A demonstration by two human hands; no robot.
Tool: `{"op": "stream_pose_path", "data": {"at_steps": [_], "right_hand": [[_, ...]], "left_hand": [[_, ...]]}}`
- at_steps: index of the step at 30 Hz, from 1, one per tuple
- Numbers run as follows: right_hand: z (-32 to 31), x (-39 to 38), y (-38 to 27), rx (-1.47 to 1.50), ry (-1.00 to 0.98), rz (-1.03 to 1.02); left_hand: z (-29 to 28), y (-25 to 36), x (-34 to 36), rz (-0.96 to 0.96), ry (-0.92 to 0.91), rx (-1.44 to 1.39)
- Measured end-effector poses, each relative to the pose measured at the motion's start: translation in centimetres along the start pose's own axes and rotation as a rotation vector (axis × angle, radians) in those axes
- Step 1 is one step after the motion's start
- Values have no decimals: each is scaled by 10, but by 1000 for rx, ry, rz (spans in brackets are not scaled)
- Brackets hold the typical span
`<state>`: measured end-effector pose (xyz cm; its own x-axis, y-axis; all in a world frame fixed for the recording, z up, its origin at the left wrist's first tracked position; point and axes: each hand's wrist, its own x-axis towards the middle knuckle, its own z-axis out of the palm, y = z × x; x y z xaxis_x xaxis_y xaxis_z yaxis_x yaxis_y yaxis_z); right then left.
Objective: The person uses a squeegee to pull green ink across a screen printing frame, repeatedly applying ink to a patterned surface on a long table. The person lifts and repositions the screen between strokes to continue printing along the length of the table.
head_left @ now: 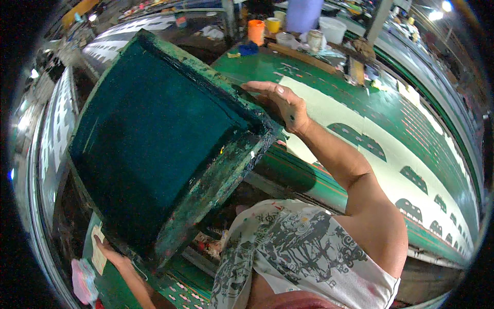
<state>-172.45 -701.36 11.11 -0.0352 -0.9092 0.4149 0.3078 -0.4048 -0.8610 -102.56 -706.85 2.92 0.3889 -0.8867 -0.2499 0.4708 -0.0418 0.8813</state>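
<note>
A large screen-printing frame [154, 129] with a dark teal mesh is tilted up over the left and middle of the head view. Paint crusts its raised edges. At its right corner, my right hand [285, 105] grips the edge, some fingers hidden behind it. My left hand [109, 252] is low at the left, below the frame's lower side. A flat cream-coloured strip [98, 251] is at its fingers, which seem closed on it, though partly hidden. Pale material [339, 116] with dark green half-round prints lies along the green table [257, 67].
Along the table's far side stand an orange cup [256, 32], a yellow cup [272, 24], a purple barrel [303, 15] and a white bucket [333, 30]. A wooden bar [303, 57] lies in front of them. A pink and blue cloth [84, 280] is at the lower left.
</note>
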Motion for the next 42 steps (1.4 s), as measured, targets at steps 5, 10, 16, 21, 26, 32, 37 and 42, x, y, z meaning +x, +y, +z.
{"op": "stream_pose_path", "data": {"at_steps": [5, 10, 16, 21, 26, 32, 37, 42], "right_hand": [[-38, -35, -21, -30, 171, -16], [-52, -79, -45, -191, 344, -98], [-65, -141, -46, -125, 580, -82], [-62, -174, -43, -107, 725, -176], [-42, -208, -45, -246, 904, -203], [-21, -248, -48, -364, 1123, -71], [-12, -280, -33, -246, 1341, -153], [-29, -327, 0, -493, 1547, -93]], "left_hand": [[64, -10, 58, 123, -153, 106], [160, -10, 97, 404, -293, 389], [261, -42, 193, 739, -715, 727], [404, -77, 230, 221, -737, 394], [519, -121, 210, 387, -950, 676], [625, -184, 148, 93, -1091, 649], [663, -240, 104, 92, -1216, 732], [672, -288, 55, -93, -1331, 718]]}}
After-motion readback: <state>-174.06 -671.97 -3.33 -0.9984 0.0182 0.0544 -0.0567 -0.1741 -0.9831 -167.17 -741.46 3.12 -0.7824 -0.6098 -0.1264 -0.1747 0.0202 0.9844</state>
